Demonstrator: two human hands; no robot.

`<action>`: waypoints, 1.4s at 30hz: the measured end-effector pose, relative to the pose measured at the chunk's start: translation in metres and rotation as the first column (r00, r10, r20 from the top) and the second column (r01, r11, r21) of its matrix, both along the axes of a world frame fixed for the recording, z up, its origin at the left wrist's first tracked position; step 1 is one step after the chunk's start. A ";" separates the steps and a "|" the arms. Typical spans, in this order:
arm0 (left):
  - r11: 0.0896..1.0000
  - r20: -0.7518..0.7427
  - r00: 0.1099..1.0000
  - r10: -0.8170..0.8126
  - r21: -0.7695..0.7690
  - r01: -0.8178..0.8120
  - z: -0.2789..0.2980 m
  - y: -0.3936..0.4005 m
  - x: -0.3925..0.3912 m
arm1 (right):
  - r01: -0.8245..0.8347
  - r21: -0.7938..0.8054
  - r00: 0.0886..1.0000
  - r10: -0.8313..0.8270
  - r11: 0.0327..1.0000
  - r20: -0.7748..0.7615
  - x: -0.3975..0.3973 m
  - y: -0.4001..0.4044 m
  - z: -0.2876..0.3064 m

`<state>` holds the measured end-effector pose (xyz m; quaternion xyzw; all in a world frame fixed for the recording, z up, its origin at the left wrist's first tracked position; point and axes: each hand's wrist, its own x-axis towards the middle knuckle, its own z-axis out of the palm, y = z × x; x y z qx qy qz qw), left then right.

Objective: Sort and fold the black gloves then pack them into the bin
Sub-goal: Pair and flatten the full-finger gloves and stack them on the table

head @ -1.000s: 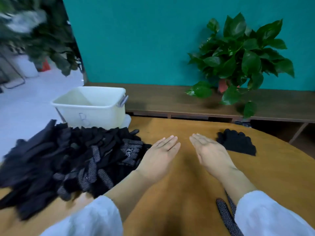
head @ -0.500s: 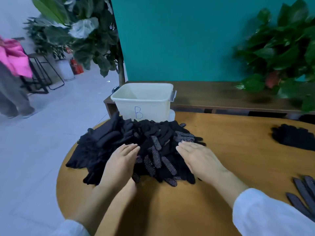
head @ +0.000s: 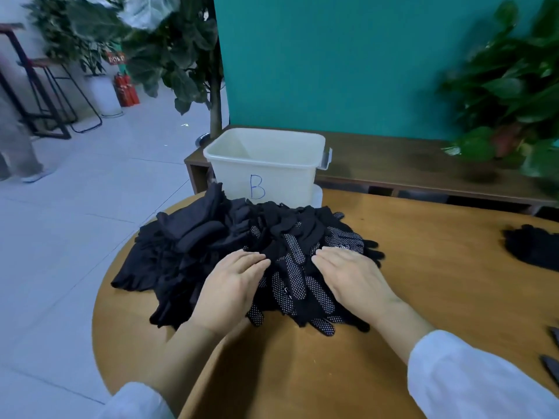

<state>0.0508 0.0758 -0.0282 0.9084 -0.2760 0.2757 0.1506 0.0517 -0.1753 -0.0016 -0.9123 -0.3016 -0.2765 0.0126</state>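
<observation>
A big heap of black gloves (head: 211, 246), some with white grip dots, lies on the round wooden table (head: 423, 267). Behind the heap stands a white plastic bin (head: 266, 164) marked "B"; nothing shows inside it. My left hand (head: 233, 285) rests flat on the near left part of the heap, fingers straight. My right hand (head: 351, 276) lies flat on the dotted gloves at the near right, fingers straight as well. A smaller stack of black gloves (head: 532, 249) sits at the table's right edge.
A low wooden bench (head: 408, 164) runs behind the table along a teal wall. A leafy potted plant (head: 508, 95) stands on it at the right. Grey glove fingers (head: 552, 358) poke in at the lower right. The floor drops away left of the table.
My view swung left from the bare table to the heap. Both hands moved from the bare wood onto the glove pile and now rest on it.
</observation>
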 end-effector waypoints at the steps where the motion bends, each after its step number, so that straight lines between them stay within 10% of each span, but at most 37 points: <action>1: 1.000 0.008 1.000 0.000 0.002 0.000 0.006 -0.005 0.006 | 0.010 0.003 1.000 -0.010 1.000 0.009 0.008 0.002 0.005; 13: 0.986 -0.091 0.986 0.143 0.101 -0.134 0.021 -0.036 0.083 | 0.056 -0.175 0.951 -0.106 0.983 -0.292 0.072 0.030 0.020; 26: 0.998 -0.140 0.989 -0.051 0.025 0.055 0.022 -0.024 0.008 | -0.040 -0.089 0.993 0.029 0.995 -0.117 0.021 0.005 0.022; 42: 0.942 -0.159 0.942 0.297 0.209 -0.262 0.048 -0.036 0.079 | 0.057 -0.020 0.949 -0.061 0.998 -0.309 0.083 0.040 0.030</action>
